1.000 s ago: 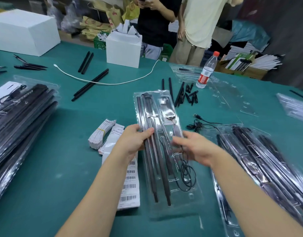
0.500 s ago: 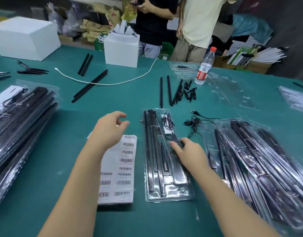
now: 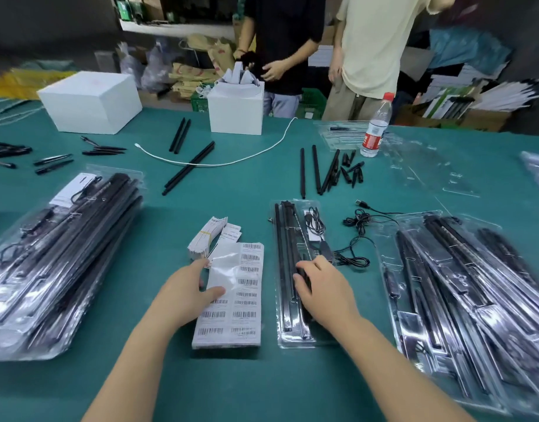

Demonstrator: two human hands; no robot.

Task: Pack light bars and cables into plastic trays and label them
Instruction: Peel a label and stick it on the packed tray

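Hands are working low over the green-topped desk (image 3: 262, 190). At about six o'clock on it is lying the clear moulded plastic tray (image 3: 295, 339), long and narrow, already filled with slim black light bars (image 3: 285, 254) and a coiled thin black cable (image 3: 314, 224) at its far end. The right hand (image 3: 324, 289) is resting on the tray's middle, its fingers (image 3: 301, 264) curling down over the bars and pressing the pack flat. Just beside the tray, toward nine o'clock, the white sheet of barcode labels (image 3: 245, 303) is lying, and the left hand (image 3: 186, 292) is sitting on its near-left part, thumb and fingers lightly touching the glossy bare backing; whether a label is being pinched, I cannot tell.

Judging by looks, the tray is thin, light and springy, so it will probably bow if lifted by one end; taking it by both long edges near the middle seems safest. The glossy plastic looks slippery. The labels are flimsy and sticky, best peeled from a corner.

At nine o'clock a stack of finished clear packs (image 3: 61, 263) is piling up; at three o'clock another heap of filled trays (image 3: 463, 287) is lying. Loose black rods (image 3: 318, 172) and a plastic water bottle with a red cap (image 3: 377, 126) are sitting toward twelve and one o'clock.
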